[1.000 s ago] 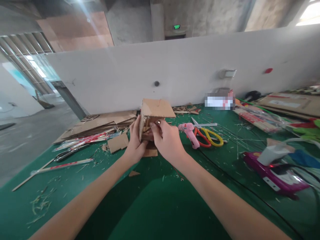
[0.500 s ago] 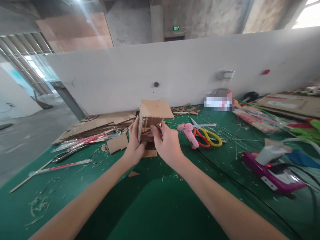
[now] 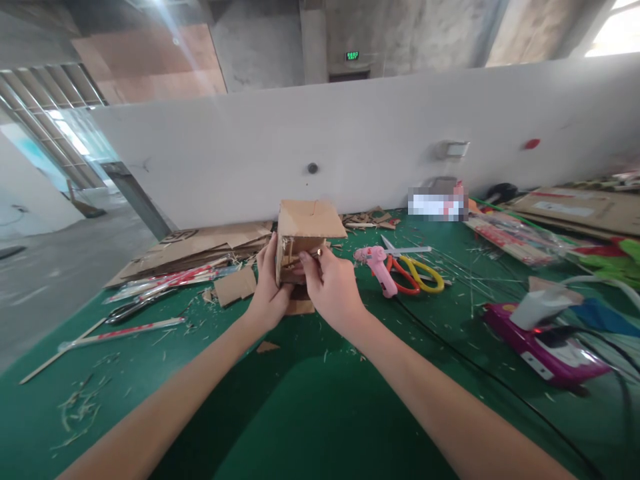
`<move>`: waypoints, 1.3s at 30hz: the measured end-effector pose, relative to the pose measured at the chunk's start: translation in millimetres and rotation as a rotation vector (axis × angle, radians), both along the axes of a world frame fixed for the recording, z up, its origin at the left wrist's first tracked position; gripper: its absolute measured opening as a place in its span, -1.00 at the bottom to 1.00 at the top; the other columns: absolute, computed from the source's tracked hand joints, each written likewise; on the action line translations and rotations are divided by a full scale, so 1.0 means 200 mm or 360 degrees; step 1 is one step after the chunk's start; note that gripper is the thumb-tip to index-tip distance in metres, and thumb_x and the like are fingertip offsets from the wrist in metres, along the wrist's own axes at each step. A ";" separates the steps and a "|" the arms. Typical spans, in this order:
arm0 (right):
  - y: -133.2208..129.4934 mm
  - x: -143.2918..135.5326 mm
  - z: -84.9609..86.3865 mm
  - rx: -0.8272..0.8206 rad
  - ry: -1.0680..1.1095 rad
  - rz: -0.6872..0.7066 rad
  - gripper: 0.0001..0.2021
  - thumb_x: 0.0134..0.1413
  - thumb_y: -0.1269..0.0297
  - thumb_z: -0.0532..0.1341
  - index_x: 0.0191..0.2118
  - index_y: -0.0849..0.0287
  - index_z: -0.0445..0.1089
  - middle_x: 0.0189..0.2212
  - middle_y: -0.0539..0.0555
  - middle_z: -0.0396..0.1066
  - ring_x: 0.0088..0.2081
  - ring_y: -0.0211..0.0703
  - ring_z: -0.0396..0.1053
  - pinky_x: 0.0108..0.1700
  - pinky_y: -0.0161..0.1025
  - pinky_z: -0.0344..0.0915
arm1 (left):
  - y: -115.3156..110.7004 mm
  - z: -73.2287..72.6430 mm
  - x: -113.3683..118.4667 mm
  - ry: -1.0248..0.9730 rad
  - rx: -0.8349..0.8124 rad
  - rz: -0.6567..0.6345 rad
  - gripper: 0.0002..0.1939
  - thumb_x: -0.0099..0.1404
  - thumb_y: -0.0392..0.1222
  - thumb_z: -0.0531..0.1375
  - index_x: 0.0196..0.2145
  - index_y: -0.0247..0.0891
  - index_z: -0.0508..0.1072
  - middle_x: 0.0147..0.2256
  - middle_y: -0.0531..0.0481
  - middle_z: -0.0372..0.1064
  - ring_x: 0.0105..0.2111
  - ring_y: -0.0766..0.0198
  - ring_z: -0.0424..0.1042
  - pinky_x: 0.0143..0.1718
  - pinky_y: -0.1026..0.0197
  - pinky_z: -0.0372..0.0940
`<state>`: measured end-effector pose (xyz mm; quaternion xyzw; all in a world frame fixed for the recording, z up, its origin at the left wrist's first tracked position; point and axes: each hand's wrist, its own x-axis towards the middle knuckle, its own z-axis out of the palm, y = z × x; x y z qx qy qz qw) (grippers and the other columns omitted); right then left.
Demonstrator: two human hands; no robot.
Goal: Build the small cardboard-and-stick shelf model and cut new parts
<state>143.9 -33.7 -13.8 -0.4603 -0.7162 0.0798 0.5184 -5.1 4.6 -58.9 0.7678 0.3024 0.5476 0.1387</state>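
Observation:
A small cardboard box [image 3: 313, 219] with an open front and an overhanging flat top is held up over the table. My left hand [image 3: 267, 293] is closed round its left side, the fingers partly hidden behind the wall. At the open front, my right hand [image 3: 333, 283] pinches a thin rod [image 3: 319, 253] with a shiny end. The rod points into the box, and its exact kind cannot be made out. Beneath the box lies a flat cardboard piece [image 3: 300, 307].
Right of my hands lie a pink glue gun [image 3: 379, 267] and scissors [image 3: 425, 277] with red and yellow handles. A purple power strip [image 3: 545, 350] sits farther right. Cardboard sheets [image 3: 200, 250] and wrapped sticks [image 3: 135, 330] are at left; a white partition [image 3: 250, 153] stands behind.
My right hand and the rod have shifted very slightly at the box's opening. The box and my left hand stay nearly in place.

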 end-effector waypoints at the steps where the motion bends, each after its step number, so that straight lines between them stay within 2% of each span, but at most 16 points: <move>1: 0.00 0.00 0.01 0.0009 -0.0033 -0.0007 -0.79 0.29 0.24 0.02 -0.32 0.15 0.32 -0.51 0.08 0.48 -0.43 -0.11 0.49 -0.40 -0.29 0.31 | 0.00 0.00 0.00 0.0033 0.0018 0.0013 -0.04 0.07 -0.52 0.05 0.33 0.04 -0.20 0.30 -0.07 -0.18 0.30 -0.05 -0.18 0.30 -0.28 -0.23; 11: -0.02 0.01 0.03 0.0119 -0.0296 -0.0075 -0.76 0.30 0.26 -0.04 -0.33 0.19 0.29 -0.52 0.12 0.45 -0.45 -0.12 0.45 -0.42 -0.30 0.24 | -0.02 0.03 0.02 0.0110 0.0057 0.0046 -0.04 0.08 -0.50 0.04 0.33 0.07 -0.23 0.28 -0.09 -0.16 0.29 -0.04 -0.14 0.29 -0.25 -0.13; 18: -0.02 0.01 0.01 0.0149 -0.0212 -0.0024 -0.77 0.29 0.28 -0.02 -0.33 0.19 0.31 -0.52 0.11 0.45 -0.45 -0.14 0.45 -0.41 -0.31 0.23 | -0.03 0.03 0.01 0.0153 0.0102 0.0062 -0.03 0.07 -0.50 0.04 0.34 0.05 -0.25 0.27 -0.11 -0.15 0.28 -0.06 -0.12 0.28 -0.25 -0.11; 23: -0.01 0.01 0.01 0.0169 -0.0271 -0.0091 -0.74 0.28 0.26 -0.02 -0.30 0.22 0.36 -0.55 0.13 0.44 -0.49 -0.08 0.43 -0.44 -0.27 0.20 | -0.03 0.04 0.02 0.0182 0.0148 0.0106 -0.02 0.08 -0.52 0.03 0.34 0.08 -0.28 0.26 -0.10 -0.16 0.27 -0.04 -0.13 0.28 -0.25 -0.11; 28: -0.02 0.01 0.03 0.0109 -0.0347 -0.0087 -0.78 0.27 0.27 0.01 -0.27 0.17 0.38 -0.46 0.09 0.49 -0.43 -0.13 0.44 -0.41 -0.30 0.20 | -0.05 0.04 0.02 0.0179 0.0119 0.0126 -0.05 0.12 -0.51 0.05 0.34 0.08 -0.27 0.25 -0.11 -0.14 0.27 -0.03 -0.11 0.27 -0.23 -0.10; 33: -0.02 0.01 0.03 0.0116 -0.0423 -0.0194 -0.79 0.24 0.26 0.04 -0.24 0.18 0.40 -0.44 0.13 0.50 -0.43 -0.07 0.46 -0.46 -0.26 0.14 | -0.05 0.05 0.03 0.0221 0.0132 0.0127 -0.08 0.15 -0.48 0.04 0.34 0.03 -0.27 0.23 -0.15 -0.12 0.26 -0.01 -0.09 0.28 -0.22 -0.14; 39: 0.00 0.02 -0.02 0.0326 -0.0439 -0.0216 -0.71 0.29 0.25 -0.06 -0.28 0.21 0.36 -0.49 0.12 0.49 -0.46 -0.14 0.45 -0.45 -0.28 0.16 | -0.04 0.05 0.03 0.0197 0.0153 0.0121 -0.07 0.14 -0.46 0.08 0.34 0.04 -0.25 0.24 -0.15 -0.13 0.26 -0.06 -0.12 0.26 -0.24 -0.10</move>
